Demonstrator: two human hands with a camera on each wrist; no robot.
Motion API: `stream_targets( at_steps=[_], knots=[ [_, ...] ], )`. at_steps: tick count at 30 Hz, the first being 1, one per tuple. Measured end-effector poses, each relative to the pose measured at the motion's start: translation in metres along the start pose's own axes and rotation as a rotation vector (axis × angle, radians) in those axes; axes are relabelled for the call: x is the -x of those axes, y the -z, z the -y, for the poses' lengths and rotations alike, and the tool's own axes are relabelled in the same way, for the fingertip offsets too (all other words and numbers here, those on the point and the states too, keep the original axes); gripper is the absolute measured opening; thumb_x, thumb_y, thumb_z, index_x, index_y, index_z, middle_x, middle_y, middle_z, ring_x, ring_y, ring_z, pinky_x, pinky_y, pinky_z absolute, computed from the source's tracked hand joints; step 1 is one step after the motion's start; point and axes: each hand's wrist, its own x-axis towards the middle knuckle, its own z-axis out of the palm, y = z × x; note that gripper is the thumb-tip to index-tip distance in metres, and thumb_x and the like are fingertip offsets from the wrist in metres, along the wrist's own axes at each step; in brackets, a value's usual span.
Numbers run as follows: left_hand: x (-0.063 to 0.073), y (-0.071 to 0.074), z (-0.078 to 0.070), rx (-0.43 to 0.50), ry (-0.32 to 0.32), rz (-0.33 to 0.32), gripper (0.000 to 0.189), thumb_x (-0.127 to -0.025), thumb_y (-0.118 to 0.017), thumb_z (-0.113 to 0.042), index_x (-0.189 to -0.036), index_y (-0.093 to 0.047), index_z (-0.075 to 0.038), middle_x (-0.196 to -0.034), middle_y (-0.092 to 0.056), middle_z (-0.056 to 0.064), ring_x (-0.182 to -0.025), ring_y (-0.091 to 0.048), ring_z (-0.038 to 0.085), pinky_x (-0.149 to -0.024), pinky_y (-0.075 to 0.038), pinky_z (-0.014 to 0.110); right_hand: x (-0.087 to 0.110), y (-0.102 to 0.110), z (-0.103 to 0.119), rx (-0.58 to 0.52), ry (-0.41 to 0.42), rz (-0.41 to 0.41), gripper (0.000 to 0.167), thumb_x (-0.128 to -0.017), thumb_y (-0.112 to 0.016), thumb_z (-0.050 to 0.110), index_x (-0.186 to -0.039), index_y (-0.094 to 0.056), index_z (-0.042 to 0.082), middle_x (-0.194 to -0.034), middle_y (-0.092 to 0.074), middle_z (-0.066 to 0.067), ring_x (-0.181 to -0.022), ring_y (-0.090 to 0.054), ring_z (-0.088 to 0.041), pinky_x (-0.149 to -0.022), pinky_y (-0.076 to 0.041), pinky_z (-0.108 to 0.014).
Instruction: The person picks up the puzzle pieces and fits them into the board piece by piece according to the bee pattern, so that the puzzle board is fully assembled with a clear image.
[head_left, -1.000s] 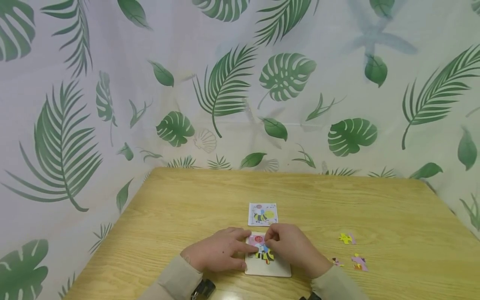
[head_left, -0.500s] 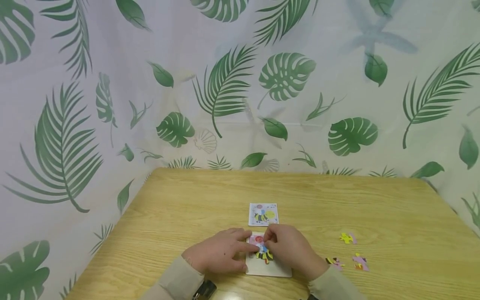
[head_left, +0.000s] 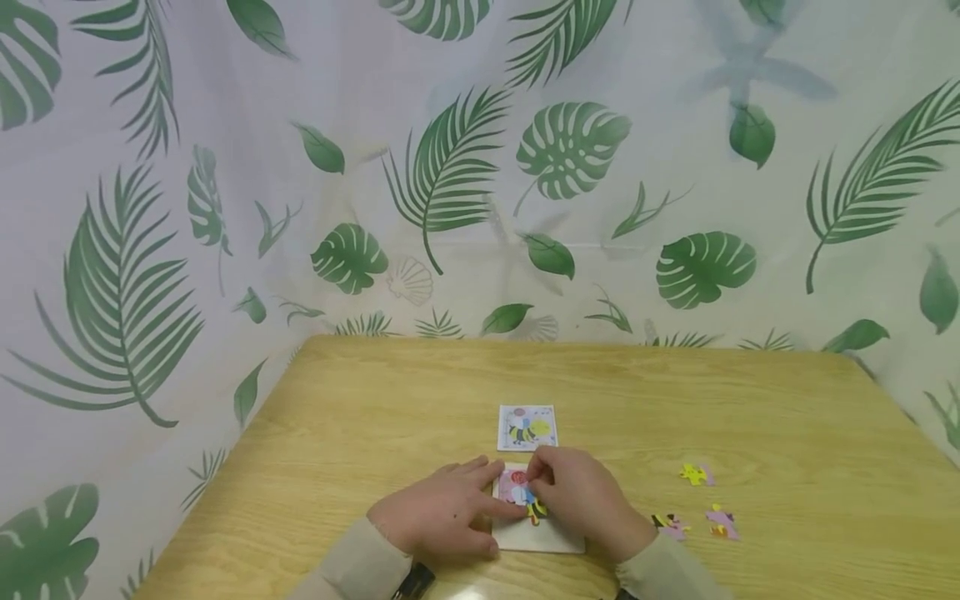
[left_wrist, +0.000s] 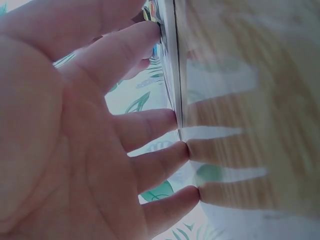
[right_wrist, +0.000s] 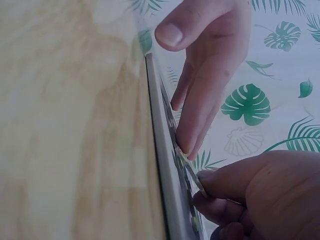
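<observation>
A square pale puzzle board (head_left: 517,542) lies on the table, its upper part filled with joined pieces showing a bee and a red patch. My left hand (head_left: 442,510) reaches over it from the left, fingers straight, the index fingertip pressed on the bee pieces. In the left wrist view, other fingertips (left_wrist: 172,149) rest at the board's edge and on the table. From the right, my right hand (head_left: 588,500) pinches a thin jigsaw piece (right_wrist: 191,172) between thumb and index finger. That piece stands tilted at the board's face, beside the left index fingertip; my right hand hides the board's right part.
Behind the board lies a square picture card (head_left: 527,428) with a bee on it. Loose jigsaw pieces lie to the right: a yellow one (head_left: 696,474), a pink one (head_left: 722,522) and another by the right wrist (head_left: 671,526). A leaf-print curtain (head_left: 450,250) closes off the table's back.
My left index finger has slid right and slightly nearer across the bee pieces, and the left thumb has shifted a little nearer too. My right hand stays almost in place, still pinching.
</observation>
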Motion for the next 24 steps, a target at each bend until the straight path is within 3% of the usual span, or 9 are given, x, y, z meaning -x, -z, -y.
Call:
stream_targets(
  at_steps=[10, 24],
  knots=[
    [-0.0032, -0.0064, 0.0019, -0.023, -0.023, -0.025, 0.048, -0.095, -0.065, -0.041, -0.143, -0.057, -0.045, -0.163, -0.030, 0.011, -0.148, -0.028, 0.034, -0.117, -0.028, 0.052, 0.0037, -0.0043, -0.0033, 0.019, 0.055, -0.038, 0.022, -0.083, -0.081, 0.020, -0.076, -0.061, 0.025, -0.069, -0.052, 0.010, -0.063, -0.048, -0.010, -0.057, -0.040, -0.031],
    [-0.0059, -0.0045, 0.0026, -0.052, -0.028, -0.005, 0.052, -0.095, -0.066, -0.043, -0.145, -0.054, -0.045, -0.164, -0.027, 0.012, -0.149, -0.026, 0.034, -0.116, -0.029, 0.054, -0.0030, 0.0007, -0.0028, -0.019, 0.012, 0.032, 0.020, -0.085, -0.081, 0.020, -0.079, -0.063, 0.024, -0.069, -0.054, 0.007, -0.063, -0.050, -0.012, -0.058, -0.040, -0.032]
  ],
)
